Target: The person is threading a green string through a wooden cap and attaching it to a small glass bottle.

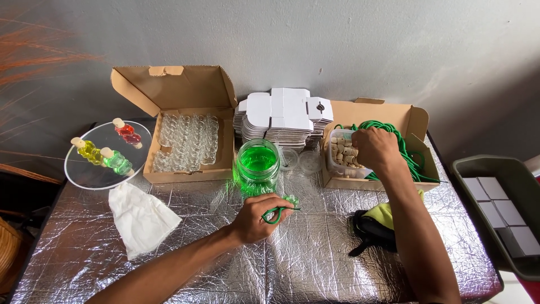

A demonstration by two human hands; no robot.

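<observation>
My left hand [260,218] rests on the foil-covered table [315,264], closed around a small glass bottle of green liquid [289,199] and a loop of green cord [274,214]. Just behind it stands a glass jar of green liquid [258,166]. My right hand [374,148] reaches into a clear tub of small wooden corks [342,153], fingers curled over them; whether it grips one is hidden. The tub sits in a cardboard box [413,121] with a coil of green cord [406,147].
An open cardboard box of empty small glass bottles [188,141] stands at the back left. A round clear plate [84,171] holds red, yellow and green filled bottles. Also here: flat white cartons [284,115], white cloth [139,217], a black and yellow item [376,225], grey tray [509,211].
</observation>
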